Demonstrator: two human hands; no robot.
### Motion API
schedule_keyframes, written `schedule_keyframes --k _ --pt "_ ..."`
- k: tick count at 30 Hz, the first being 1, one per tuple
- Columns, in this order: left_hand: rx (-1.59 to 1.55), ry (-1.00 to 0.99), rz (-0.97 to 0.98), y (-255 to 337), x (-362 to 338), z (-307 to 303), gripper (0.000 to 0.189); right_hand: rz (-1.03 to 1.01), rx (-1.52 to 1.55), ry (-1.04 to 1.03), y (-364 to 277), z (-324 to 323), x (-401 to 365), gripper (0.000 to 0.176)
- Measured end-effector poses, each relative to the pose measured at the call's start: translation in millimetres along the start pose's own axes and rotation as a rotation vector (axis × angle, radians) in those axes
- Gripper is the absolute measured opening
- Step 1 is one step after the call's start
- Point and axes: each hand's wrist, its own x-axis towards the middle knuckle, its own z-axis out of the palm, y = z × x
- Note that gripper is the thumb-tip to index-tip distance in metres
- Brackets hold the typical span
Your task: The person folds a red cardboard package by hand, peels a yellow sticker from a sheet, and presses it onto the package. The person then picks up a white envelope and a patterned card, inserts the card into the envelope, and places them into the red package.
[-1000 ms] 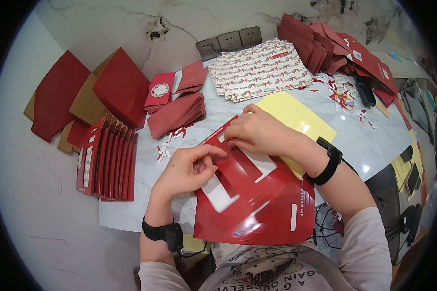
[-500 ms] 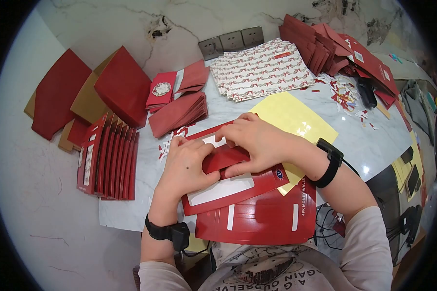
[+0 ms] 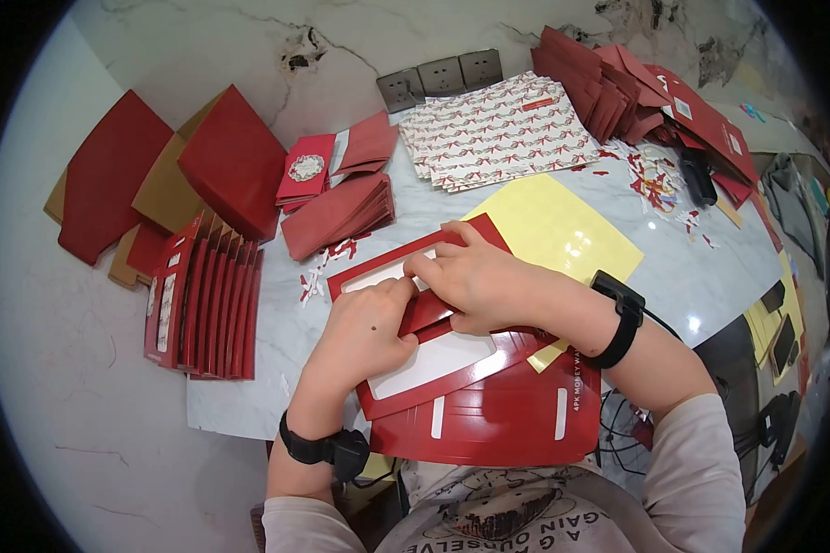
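Note:
A red cardboard sleeve (image 3: 493, 236) with two white window areas lies tilted in front of me. My left hand (image 3: 364, 323) is curled over its middle, thumb bent against the lower window's edge. My right hand (image 3: 489, 281) bends over the same middle strip, its fingertips meeting those of the left. Between them a narrow red flap (image 3: 429, 311) shows, gripped from both sides. The fingertips' exact hold is partly hidden. Beneath the sleeve is a flat red printed card (image 3: 498, 429) with white slots, and a yellow sheet (image 3: 572, 226) lies partly under my right forearm.
Folded red packs (image 3: 207, 309) stand in a row at the left, near large red-and-brown card pieces (image 3: 231, 166). Red envelopes (image 3: 341, 217) and patterned sheets (image 3: 503, 134) lie behind. Paper scraps (image 3: 655, 180) and a black object (image 3: 697, 175) are at the right.
The sleeve has turned a little and shifted slightly toward me. My left hand has moved right and closer to the right hand, with the fingers more tightly curled on the flap.

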Motion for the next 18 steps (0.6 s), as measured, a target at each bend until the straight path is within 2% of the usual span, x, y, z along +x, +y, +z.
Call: schedule_keyframes --k 2,4,14,18 --pt "-0.005 -0.005 0.005 -1.6 -0.4 3.2 0.046 0.028 0.008 -0.036 0.1 0.8 0.9 0.065" --pt "-0.01 -0.01 0.012 -2.7 -0.9 5.3 0.047 -0.025 0.019 0.016 0.0 0.6 0.5 0.061" --pt "-0.056 -0.016 0.094 -6.5 -2.8 10.7 0.049 0.013 0.025 -0.07 -1.7 -2.4 0.6 0.063" --pt "-0.003 -0.061 0.151 -9.7 1.2 8.9 0.056 -0.01 -0.046 0.027 -0.6 -9.7 -6.7 0.059"
